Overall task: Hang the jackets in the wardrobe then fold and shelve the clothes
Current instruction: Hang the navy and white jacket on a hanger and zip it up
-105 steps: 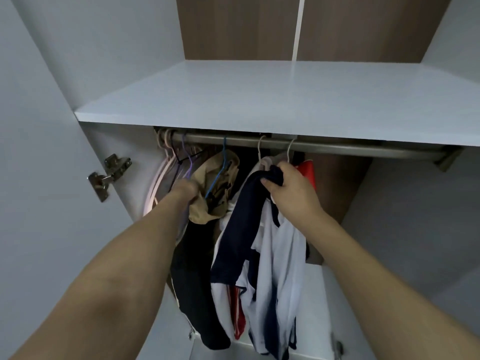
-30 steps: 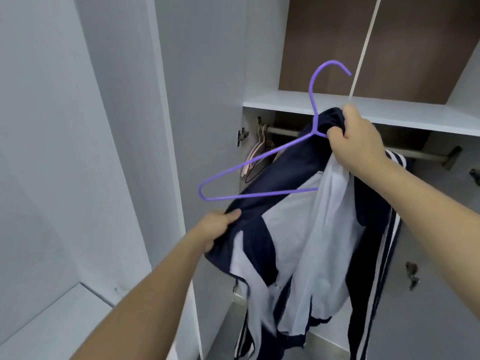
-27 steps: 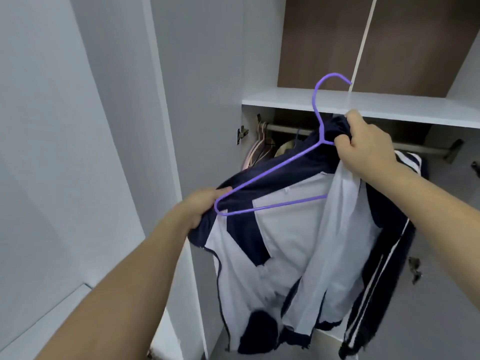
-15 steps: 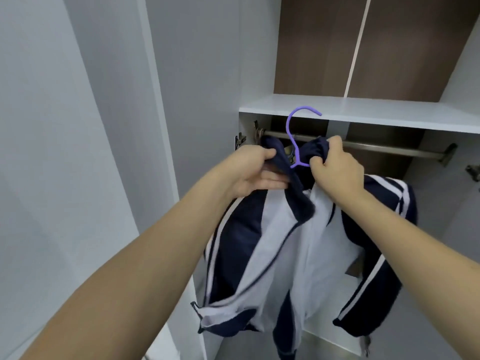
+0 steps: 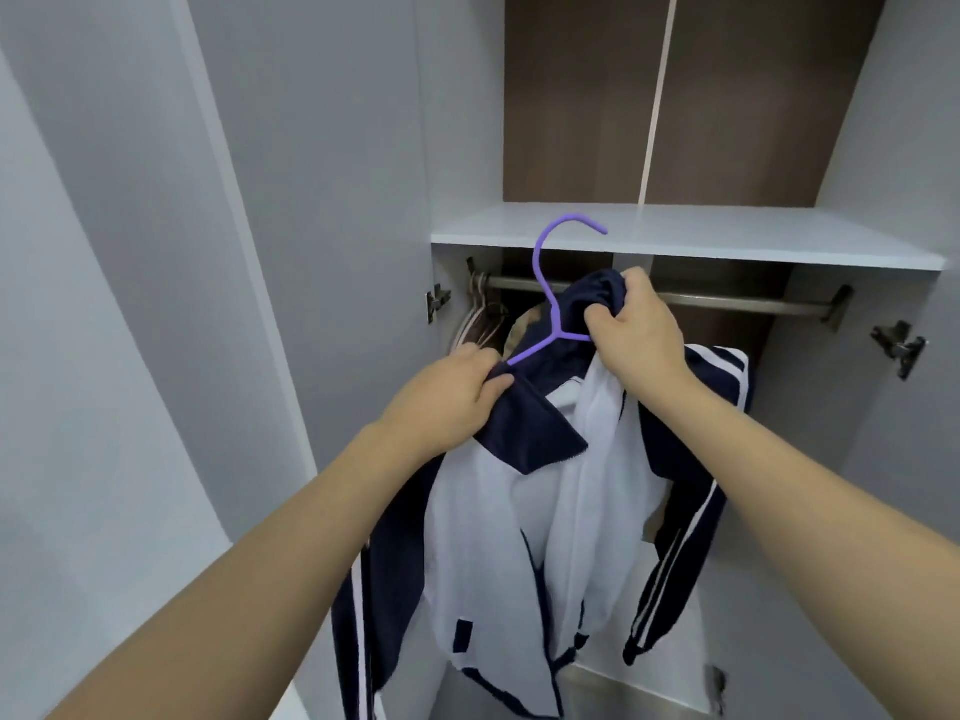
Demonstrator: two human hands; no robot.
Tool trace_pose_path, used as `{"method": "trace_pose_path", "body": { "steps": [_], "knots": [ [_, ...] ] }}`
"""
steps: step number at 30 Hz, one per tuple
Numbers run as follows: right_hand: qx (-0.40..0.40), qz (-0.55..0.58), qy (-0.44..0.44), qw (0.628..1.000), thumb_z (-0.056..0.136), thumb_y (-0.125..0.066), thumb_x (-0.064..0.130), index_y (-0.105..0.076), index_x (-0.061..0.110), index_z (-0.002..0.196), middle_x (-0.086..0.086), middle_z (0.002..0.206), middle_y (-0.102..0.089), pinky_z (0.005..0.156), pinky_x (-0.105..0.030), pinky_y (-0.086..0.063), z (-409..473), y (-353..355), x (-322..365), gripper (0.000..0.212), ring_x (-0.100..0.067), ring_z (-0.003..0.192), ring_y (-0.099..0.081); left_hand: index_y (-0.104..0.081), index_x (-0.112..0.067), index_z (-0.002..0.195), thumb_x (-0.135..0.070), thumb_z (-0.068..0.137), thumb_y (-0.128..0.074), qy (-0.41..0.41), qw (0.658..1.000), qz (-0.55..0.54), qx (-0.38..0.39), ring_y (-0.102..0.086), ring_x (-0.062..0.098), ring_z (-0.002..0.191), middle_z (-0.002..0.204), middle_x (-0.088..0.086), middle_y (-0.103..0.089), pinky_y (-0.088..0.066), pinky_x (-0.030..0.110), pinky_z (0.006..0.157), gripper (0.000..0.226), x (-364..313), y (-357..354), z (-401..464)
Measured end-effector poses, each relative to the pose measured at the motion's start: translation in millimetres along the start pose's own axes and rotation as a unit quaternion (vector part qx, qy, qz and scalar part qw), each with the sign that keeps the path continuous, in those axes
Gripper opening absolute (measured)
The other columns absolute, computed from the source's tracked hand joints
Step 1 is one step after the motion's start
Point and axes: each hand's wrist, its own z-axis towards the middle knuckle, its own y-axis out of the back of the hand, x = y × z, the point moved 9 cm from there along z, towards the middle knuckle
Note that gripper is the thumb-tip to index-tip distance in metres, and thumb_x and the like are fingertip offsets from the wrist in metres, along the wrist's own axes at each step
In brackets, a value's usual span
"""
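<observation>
Our right hand (image 5: 636, 337) has its fingers curled tight around the bunched navy collar of the jacket (image 5: 519, 517) and the purple hanger (image 5: 553, 298), while our left hand (image 5: 447, 400) pinches the navy shoulder fabric over the hanger's left arm. The white-and-navy striped jacket hangs open in front of the wardrobe rail (image 5: 727, 302), held up just below the white shelf (image 5: 727, 236).
</observation>
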Motion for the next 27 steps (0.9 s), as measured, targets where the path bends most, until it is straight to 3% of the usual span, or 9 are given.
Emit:
{"method": "trace_pose_path", "body": {
  "steps": [2,4,7,10,16,20,23,25,27],
  "knots": [
    [0.002,-0.006,0.000,1.000,0.090,-0.050,0.025,-0.042,0.017,0.099,0.002,0.078,-0.053,0.057,-0.033,-0.038,1,-3,-7,0.015,-0.018,0.068,-0.052,-0.042,-0.024,0.085,-0.041,0.104,-0.038,0.025,0.999,0.037,-0.015,-0.052,0.020,0.073,0.076,-0.008,-0.048,-0.038,0.033,0.060,0.025,4,-3,8],
    [0.002,-0.017,0.023,1.000,0.091,-0.049,0.022,-0.039,0.019,0.097,0.003,0.073,-0.052,0.051,-0.031,-0.035,1,-3,-14,0.012,-0.016,0.062,-0.052,-0.039,-0.026,0.084,-0.044,0.104,-0.036,0.020,0.999,0.044,-0.013,-0.047,0.017,0.064,0.069,-0.011,-0.046,-0.031,0.030,0.052,0.027,1,-11,20],
    [0.005,-0.055,0.076,0.996,0.091,-0.049,0.014,-0.038,0.018,0.093,0.002,0.074,-0.048,0.052,-0.032,-0.034,3,2,-26,0.012,-0.015,0.063,-0.047,-0.044,-0.023,0.086,-0.043,0.104,-0.036,0.031,0.999,0.013,0.038,-0.054,0.023,0.073,0.079,-0.002,-0.057,-0.038,0.035,0.060,0.028,-10,-40,45],
    [0.000,-0.168,0.117,0.979,0.089,-0.052,0.006,-0.044,0.010,0.091,-0.004,0.091,-0.044,0.066,-0.033,-0.035,7,6,-52,0.009,-0.018,0.077,-0.040,-0.050,-0.015,0.091,-0.037,0.104,-0.040,0.064,0.995,-0.009,0.081,-0.059,0.030,0.087,0.092,0.006,-0.062,-0.044,0.038,0.070,0.028,-23,-83,69],
    [0.118,-0.118,-0.064,0.984,0.099,-0.049,0.018,-0.034,0.016,0.091,-0.001,0.074,-0.046,0.059,-0.035,-0.034,28,-1,-166,0.017,-0.028,0.070,-0.048,-0.052,-0.010,0.088,-0.029,0.102,-0.046,0.117,0.983,-0.080,0.113,-0.058,0.032,0.094,0.098,0.013,-0.063,-0.040,0.034,0.071,0.024,-45,-160,130],
    [0.110,-0.033,-0.110,0.987,0.095,-0.056,0.016,-0.041,0.017,0.089,-0.004,0.079,-0.054,0.055,-0.028,-0.039,56,10,-223,0.016,-0.023,0.073,-0.055,-0.049,-0.011,0.085,-0.026,0.101,-0.048,0.122,0.985,-0.078,0.097,-0.056,0.031,0.091,0.089,0.008,-0.060,-0.039,0.035,0.068,0.023,-58,-196,185],
    [0.097,0.015,-0.147,0.984,0.088,-0.063,0.012,-0.047,0.016,0.101,-0.002,0.089,-0.060,0.065,-0.031,-0.048,78,16,-266,0.021,-0.018,0.080,-0.059,-0.049,-0.013,0.084,-0.027,0.101,-0.048,0.141,0.983,-0.087,0.080,-0.052,0.026,0.084,0.085,0.003,-0.056,-0.034,0.033,0.063,0.022,-63,-224,221],
    [0.065,0.091,-0.224,0.968,0.082,-0.068,0.005,-0.048,0.012,0.112,-0.003,0.095,-0.060,0.075,-0.035,-0.050,88,20,-299,0.036,-0.020,0.088,-0.060,-0.049,-0.013,0.086,-0.026,0.101,-0.047,0.154,0.978,-0.117,0.078,-0.053,0.026,0.086,0.089,0.005,-0.058,-0.037,0.034,0.070,0.020,-66,-242,240],
    [0.042,0.171,-0.296,0.939,0.077,-0.069,-0.002,-0.051,0.010,0.114,-0.008,0.100,-0.061,0.071,-0.034,-0.050,91,18,-325,0.042,-0.023,0.088,-0.061,-0.049,-0.012,0.087,-0.024,0.101,-0.047,0.162,0.975,-0.136,0.071,-0.055,0.027,0.087,0.089,0.005,-0.059,-0.037,0.034,0.070,0.018,-67,-255,253]
  ]
}}
